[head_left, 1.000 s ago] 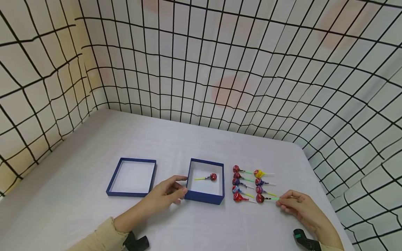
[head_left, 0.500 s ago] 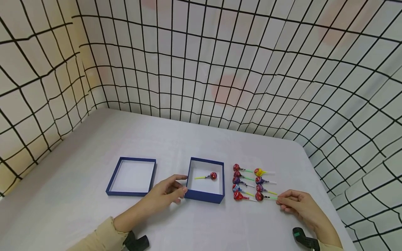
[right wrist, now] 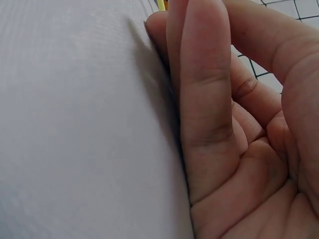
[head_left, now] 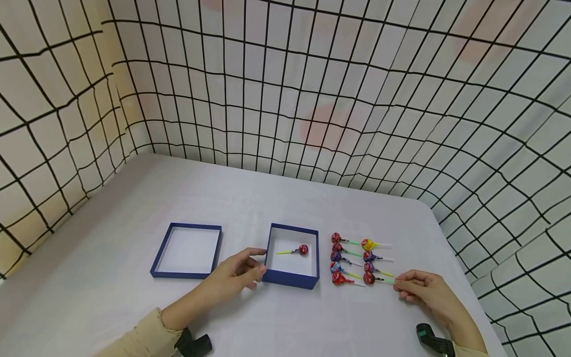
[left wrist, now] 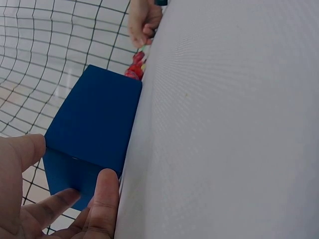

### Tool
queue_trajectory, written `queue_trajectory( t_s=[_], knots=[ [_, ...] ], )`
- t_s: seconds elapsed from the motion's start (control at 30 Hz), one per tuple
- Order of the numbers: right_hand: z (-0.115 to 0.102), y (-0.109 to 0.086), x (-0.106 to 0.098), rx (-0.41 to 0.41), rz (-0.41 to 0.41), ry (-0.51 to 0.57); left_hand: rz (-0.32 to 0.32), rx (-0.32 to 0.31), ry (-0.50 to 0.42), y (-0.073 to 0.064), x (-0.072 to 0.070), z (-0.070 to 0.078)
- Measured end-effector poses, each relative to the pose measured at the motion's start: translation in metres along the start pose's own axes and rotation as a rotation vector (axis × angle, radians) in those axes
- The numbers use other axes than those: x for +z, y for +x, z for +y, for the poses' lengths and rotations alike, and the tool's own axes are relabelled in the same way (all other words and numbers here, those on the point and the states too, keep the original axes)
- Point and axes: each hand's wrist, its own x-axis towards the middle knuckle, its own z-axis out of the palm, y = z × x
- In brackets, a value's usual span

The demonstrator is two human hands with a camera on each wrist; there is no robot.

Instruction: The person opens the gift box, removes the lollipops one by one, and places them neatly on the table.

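Observation:
My right hand (head_left: 421, 290) pinches the end of a green stick between thumb and fingers. The stick belongs to a dark red lollipop (head_left: 369, 278), the nearest one in the right-hand column. In the right wrist view the fingers hide that lollipop. Against the left side of an uncovered blue box (head_left: 290, 279), my left hand (head_left: 234, 271) rests with relaxed fingers. The left wrist view shows fingertips (left wrist: 106, 181) on the box's blue wall. Inside the box lies one red lollipop (head_left: 303, 250) on a yellow stick, pointing left.
Left of the box lies its blue-rimmed lid (head_left: 185, 275), white inside facing up. Several wrapped lollipops, such as a yellow one (head_left: 368, 244) and a bright red one (head_left: 339, 278), lie in two columns right of the box. Black netting (head_left: 285, 99) surrounds the white table (head_left: 267, 198).
The lollipop pinched by the right hand has shifted very slightly up in the view. The left hand and the box stay in place.

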Motion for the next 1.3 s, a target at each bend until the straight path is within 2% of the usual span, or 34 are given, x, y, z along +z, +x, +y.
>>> queue_trajectory(
  t_s=[0.37, 0.67, 0.93, 1.3],
  knots=[
    [0.0002, -0.0016, -0.0001, 0.037, 0.05, -0.033, -0.005, 0.006, -0.004, -0.0005, -0.0005, 0.0],
    [-0.0022, -0.0032, -0.001, 0.041, 0.039, -0.023, -0.012, 0.011, -0.005, -0.0006, -0.0013, 0.0005],
    [0.0004, -0.003, -0.0034, 0.062, 0.073, -0.046, -0.014, 0.012, -0.008, -0.0002, -0.0011, 0.0002],
    [0.0014, -0.0026, -0.005, 0.087, 0.085, -0.027, -0.012, 0.005, -0.013, 0.0001, -0.0008, -0.0008]
  ],
)
